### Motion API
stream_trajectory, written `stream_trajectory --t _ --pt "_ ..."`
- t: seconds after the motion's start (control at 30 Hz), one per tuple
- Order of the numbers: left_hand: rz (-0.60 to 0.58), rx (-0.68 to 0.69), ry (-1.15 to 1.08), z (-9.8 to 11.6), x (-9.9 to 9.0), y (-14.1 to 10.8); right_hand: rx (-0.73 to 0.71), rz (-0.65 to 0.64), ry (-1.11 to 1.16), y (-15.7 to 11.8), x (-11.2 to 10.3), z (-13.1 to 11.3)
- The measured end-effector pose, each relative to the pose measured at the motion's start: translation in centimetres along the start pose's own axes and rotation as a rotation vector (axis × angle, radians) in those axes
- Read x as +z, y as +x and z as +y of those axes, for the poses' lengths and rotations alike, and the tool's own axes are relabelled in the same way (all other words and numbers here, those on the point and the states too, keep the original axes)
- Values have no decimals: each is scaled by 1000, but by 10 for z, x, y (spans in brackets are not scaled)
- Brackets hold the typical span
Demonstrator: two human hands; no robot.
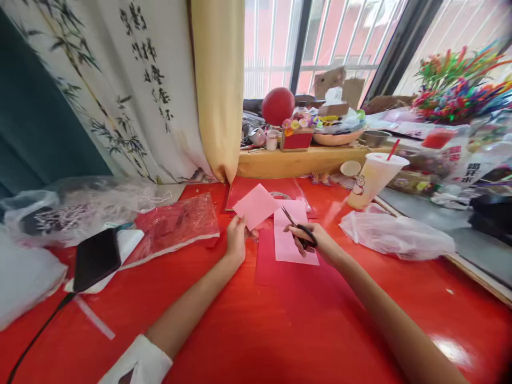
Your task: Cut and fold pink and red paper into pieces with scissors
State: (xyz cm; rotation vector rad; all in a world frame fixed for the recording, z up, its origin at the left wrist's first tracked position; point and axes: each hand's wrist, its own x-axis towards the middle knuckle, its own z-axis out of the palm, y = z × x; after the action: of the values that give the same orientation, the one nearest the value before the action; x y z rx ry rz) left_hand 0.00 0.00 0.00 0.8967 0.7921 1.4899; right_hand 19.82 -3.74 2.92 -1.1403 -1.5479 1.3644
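Between the thumb and fingers of my left hand (pixel 237 240) is a square-looking piece of pink paper (pixel 256 205), held up at a tilt above the table. My right hand (pixel 316 242) grips black-handled scissors (pixel 306 237), whose blades point up and left toward that paper without touching it. Under the scissors lies a longer pink sheet (pixel 294 255), partly covered by my right hand. Beneath it a darker red sheet (pixel 266 266) rests on the red tabletop (pixel 224 330).
A phone (pixel 97 260) with a cable and plastic bags lie at left, near a red plastic packet (pixel 180 224). At right stand a drink cup (pixel 374 178) with a red straw and a crumpled clear bag (pixel 396 234). A cluttered ledge (pixel 256 162) runs below the window.
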Motion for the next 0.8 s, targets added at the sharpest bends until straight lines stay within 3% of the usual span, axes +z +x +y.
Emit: stream_trajectory --t 0.8 --pt "3 -15 -16 -2 -5 3 100 24 53 -2 5 -10"
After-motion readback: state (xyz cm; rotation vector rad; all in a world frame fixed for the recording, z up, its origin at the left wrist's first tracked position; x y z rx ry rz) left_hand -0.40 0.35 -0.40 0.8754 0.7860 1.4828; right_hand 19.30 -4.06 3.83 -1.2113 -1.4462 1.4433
